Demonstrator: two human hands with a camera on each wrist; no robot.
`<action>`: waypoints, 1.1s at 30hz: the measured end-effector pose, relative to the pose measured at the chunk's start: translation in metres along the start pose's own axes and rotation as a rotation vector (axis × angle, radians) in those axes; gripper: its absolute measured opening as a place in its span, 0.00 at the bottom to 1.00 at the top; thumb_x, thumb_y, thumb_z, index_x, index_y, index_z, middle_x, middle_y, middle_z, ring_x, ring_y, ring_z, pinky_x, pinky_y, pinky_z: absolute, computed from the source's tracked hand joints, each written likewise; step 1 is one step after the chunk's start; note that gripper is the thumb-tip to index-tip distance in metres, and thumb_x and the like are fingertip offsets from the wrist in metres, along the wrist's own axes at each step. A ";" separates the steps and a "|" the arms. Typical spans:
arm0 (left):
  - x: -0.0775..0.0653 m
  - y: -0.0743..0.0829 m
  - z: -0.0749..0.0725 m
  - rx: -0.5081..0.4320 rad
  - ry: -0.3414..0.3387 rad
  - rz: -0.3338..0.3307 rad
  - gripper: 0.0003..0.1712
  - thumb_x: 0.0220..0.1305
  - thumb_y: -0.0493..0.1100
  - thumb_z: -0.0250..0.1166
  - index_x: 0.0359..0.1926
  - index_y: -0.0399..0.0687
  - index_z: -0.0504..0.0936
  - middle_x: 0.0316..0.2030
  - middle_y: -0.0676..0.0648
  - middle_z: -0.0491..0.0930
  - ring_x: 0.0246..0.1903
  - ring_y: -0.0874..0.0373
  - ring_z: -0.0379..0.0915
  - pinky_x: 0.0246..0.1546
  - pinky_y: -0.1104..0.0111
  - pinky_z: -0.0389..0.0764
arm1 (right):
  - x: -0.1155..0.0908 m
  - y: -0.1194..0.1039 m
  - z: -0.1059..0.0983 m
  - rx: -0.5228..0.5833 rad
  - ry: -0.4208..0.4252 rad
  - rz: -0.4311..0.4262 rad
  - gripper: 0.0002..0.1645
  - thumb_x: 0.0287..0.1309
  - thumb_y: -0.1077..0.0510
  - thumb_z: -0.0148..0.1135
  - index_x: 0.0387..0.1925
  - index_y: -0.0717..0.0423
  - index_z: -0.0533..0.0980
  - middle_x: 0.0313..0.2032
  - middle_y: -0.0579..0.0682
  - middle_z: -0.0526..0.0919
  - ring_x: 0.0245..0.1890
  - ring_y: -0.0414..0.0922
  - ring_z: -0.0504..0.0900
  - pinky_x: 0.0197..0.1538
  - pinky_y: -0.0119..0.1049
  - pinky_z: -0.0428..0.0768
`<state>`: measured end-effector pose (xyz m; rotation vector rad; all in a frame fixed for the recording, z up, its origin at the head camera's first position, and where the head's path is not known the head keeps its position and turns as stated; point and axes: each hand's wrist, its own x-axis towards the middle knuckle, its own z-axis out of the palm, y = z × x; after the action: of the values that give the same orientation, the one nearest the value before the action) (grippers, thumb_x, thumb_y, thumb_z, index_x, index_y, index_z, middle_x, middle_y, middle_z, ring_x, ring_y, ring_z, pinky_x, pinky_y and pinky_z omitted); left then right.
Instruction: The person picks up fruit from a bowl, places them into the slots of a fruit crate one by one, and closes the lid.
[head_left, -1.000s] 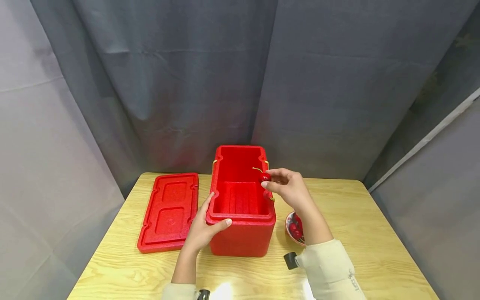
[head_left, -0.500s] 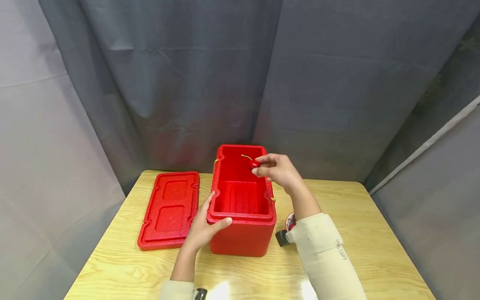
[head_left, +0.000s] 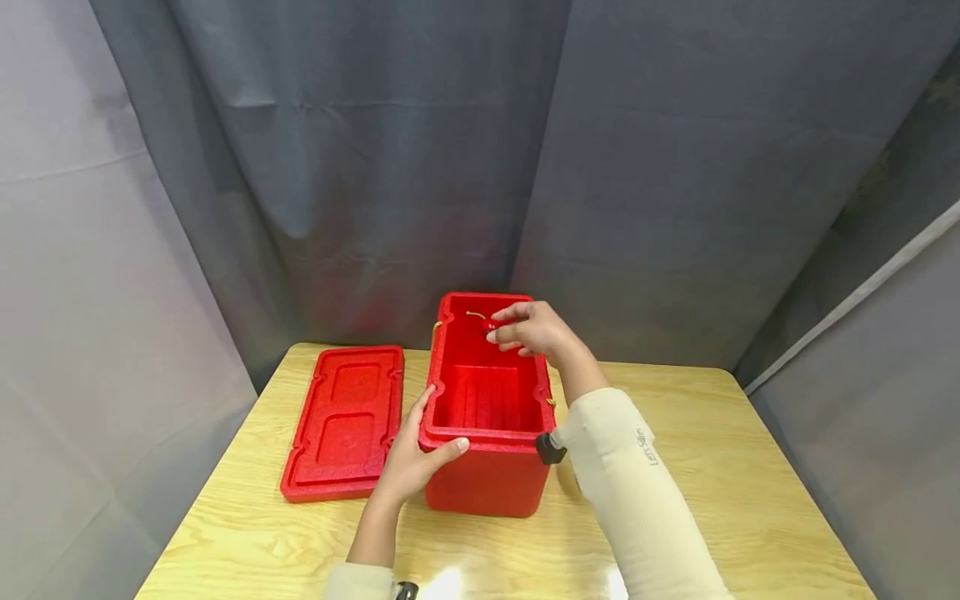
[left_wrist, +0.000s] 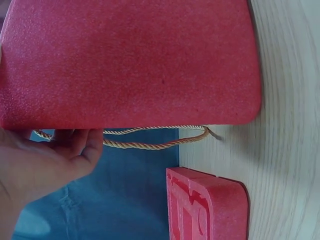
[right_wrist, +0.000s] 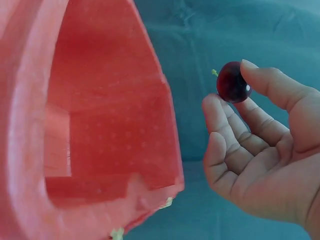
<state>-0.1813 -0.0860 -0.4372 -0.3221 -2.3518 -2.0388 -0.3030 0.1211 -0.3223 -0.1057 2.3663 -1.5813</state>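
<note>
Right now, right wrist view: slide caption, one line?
Right hand pinches a dark red cherry above the open red box, cloth curtain behind.

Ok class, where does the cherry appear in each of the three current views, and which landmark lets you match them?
Head: the cherry is near the centre, slightly low, at the fingertips of the right hand.
Left wrist: not in it.
Right wrist: the cherry is in the upper right.
Shared landmark: the red box, near the middle in head, across the top in left wrist, filling the left in right wrist.
</note>
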 end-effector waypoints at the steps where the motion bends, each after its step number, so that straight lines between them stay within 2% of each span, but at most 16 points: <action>1: 0.000 -0.001 0.000 -0.006 -0.003 -0.004 0.52 0.50 0.45 0.71 0.71 0.51 0.51 0.65 0.46 0.55 0.59 0.49 0.59 0.47 0.59 0.75 | 0.003 0.003 0.000 0.001 -0.003 0.012 0.22 0.52 0.58 0.66 0.50 0.58 0.74 0.42 0.53 0.82 0.44 0.54 0.80 0.50 0.51 0.73; 5: 0.005 -0.019 0.002 -0.021 -0.006 -0.011 0.52 0.49 0.46 0.72 0.71 0.57 0.51 0.65 0.47 0.55 0.58 0.48 0.60 0.47 0.59 0.75 | 0.013 0.013 0.001 -0.028 0.001 0.056 0.22 0.53 0.59 0.66 0.49 0.60 0.74 0.40 0.54 0.83 0.43 0.55 0.80 0.49 0.49 0.74; 8: 0.009 -0.032 0.005 -0.008 0.008 -0.011 0.52 0.49 0.48 0.72 0.70 0.64 0.52 0.65 0.50 0.55 0.59 0.49 0.60 0.49 0.58 0.73 | 0.017 0.019 0.003 -0.076 0.019 0.085 0.21 0.52 0.58 0.67 0.47 0.62 0.75 0.39 0.54 0.82 0.41 0.56 0.80 0.44 0.45 0.77; 12: 0.008 -0.037 0.006 -0.001 0.023 0.009 0.51 0.48 0.51 0.72 0.69 0.67 0.53 0.64 0.50 0.56 0.58 0.48 0.61 0.49 0.58 0.73 | 0.021 0.022 0.006 -0.176 0.055 0.103 0.20 0.50 0.57 0.69 0.45 0.61 0.77 0.37 0.54 0.80 0.37 0.55 0.80 0.36 0.37 0.79; 15: 0.008 -0.037 0.006 -0.015 0.009 0.034 0.50 0.49 0.51 0.72 0.70 0.65 0.53 0.65 0.48 0.56 0.59 0.45 0.60 0.48 0.57 0.74 | 0.024 0.022 0.008 -0.234 0.085 0.111 0.20 0.50 0.57 0.69 0.45 0.61 0.78 0.35 0.53 0.81 0.34 0.53 0.79 0.33 0.36 0.78; 18: 0.009 -0.037 0.005 -0.025 -0.007 0.050 0.50 0.50 0.50 0.72 0.70 0.64 0.53 0.65 0.48 0.55 0.60 0.43 0.58 0.49 0.57 0.73 | 0.028 0.020 0.010 -0.229 0.099 0.132 0.19 0.50 0.58 0.69 0.44 0.61 0.79 0.32 0.53 0.81 0.32 0.52 0.79 0.36 0.39 0.78; 21: 0.010 -0.037 0.004 -0.023 -0.010 0.047 0.50 0.50 0.50 0.72 0.70 0.66 0.53 0.65 0.51 0.55 0.60 0.46 0.58 0.50 0.57 0.73 | 0.030 0.019 0.011 -0.234 0.109 0.149 0.17 0.50 0.58 0.69 0.43 0.61 0.79 0.30 0.54 0.81 0.30 0.50 0.79 0.39 0.42 0.78; 25: 0.006 -0.034 0.003 -0.022 -0.007 0.030 0.50 0.50 0.48 0.72 0.70 0.65 0.53 0.66 0.52 0.54 0.61 0.50 0.57 0.52 0.56 0.70 | 0.033 0.020 0.013 -0.242 0.120 0.171 0.18 0.49 0.57 0.70 0.43 0.59 0.80 0.30 0.55 0.81 0.29 0.50 0.79 0.37 0.41 0.79; 27: 0.005 -0.034 0.003 -0.037 -0.005 0.024 0.50 0.50 0.47 0.72 0.70 0.64 0.53 0.66 0.51 0.54 0.61 0.48 0.56 0.52 0.56 0.70 | 0.034 0.020 0.014 -0.243 0.118 0.179 0.19 0.48 0.56 0.70 0.43 0.59 0.80 0.30 0.56 0.80 0.28 0.49 0.78 0.36 0.41 0.79; 30: 0.001 -0.025 0.003 -0.052 -0.008 0.023 0.50 0.50 0.46 0.71 0.70 0.60 0.53 0.65 0.49 0.54 0.60 0.46 0.57 0.51 0.57 0.71 | 0.034 0.017 0.012 -0.251 0.101 0.178 0.20 0.50 0.54 0.69 0.45 0.59 0.79 0.30 0.56 0.80 0.28 0.49 0.79 0.40 0.43 0.78; 33: -0.002 -0.010 0.003 -0.063 -0.036 0.025 0.50 0.52 0.42 0.70 0.71 0.50 0.51 0.66 0.44 0.53 0.60 0.43 0.57 0.51 0.58 0.71 | 0.027 0.013 0.007 -0.259 0.067 0.158 0.24 0.52 0.53 0.67 0.49 0.59 0.76 0.33 0.56 0.80 0.32 0.50 0.80 0.43 0.45 0.76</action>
<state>-0.1801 -0.0843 -0.4474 -0.3902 -2.2950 -2.1171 -0.3253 0.1143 -0.3422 0.0793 2.5507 -1.2215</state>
